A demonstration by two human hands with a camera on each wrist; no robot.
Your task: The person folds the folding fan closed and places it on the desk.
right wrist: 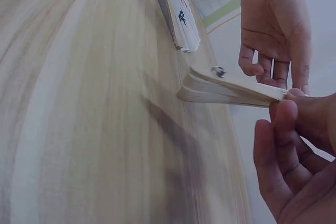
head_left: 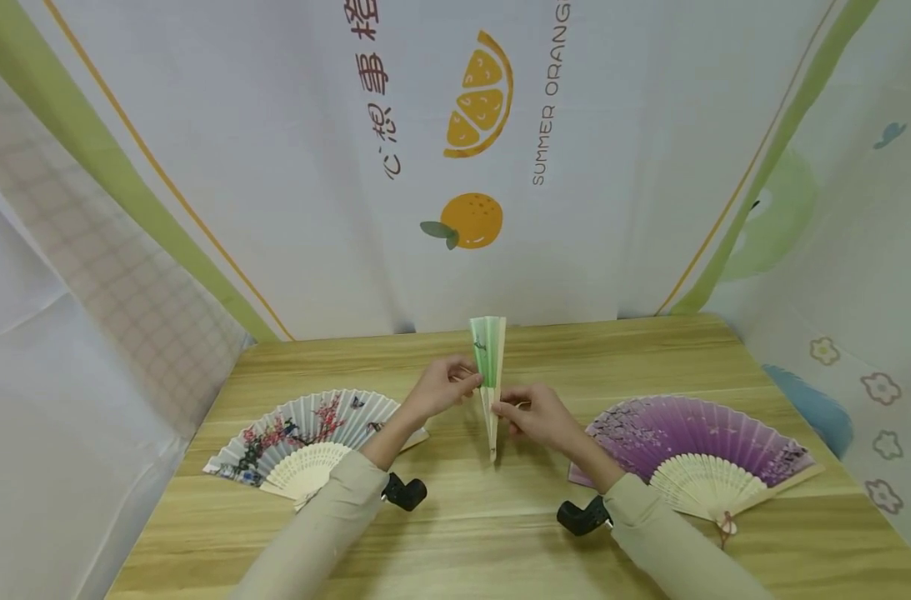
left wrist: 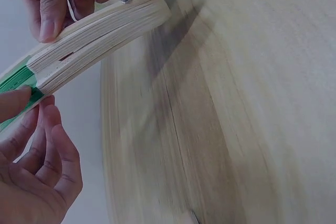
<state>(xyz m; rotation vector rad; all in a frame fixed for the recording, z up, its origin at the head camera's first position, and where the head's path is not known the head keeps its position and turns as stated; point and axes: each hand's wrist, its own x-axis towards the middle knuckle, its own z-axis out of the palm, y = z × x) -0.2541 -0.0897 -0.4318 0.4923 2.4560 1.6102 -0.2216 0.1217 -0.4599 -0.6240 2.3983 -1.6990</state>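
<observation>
A green folding fan point(head_left: 488, 354), opened only a little, stands upright above the table between my two hands. Its pale ribs point(left wrist: 100, 38) and metal rivet end point down in the head view. My left hand point(head_left: 446, 387) pinches the fan's left side where the green leaf meets the ribs. On the other side, my right hand point(head_left: 539, 414) pinches the outer rib point(right wrist: 252, 88) lower down between thumb and fingers. Both hands appear in each wrist view, close around the fan.
A spread white fan point(head_left: 327, 442) with red blossoms lies at the left of the wooden table point(head_left: 493, 542). An open purple fan point(head_left: 695, 446) with a tassel lies at the right. Behind the table hangs a white cloth point(head_left: 598, 250) printed with oranges.
</observation>
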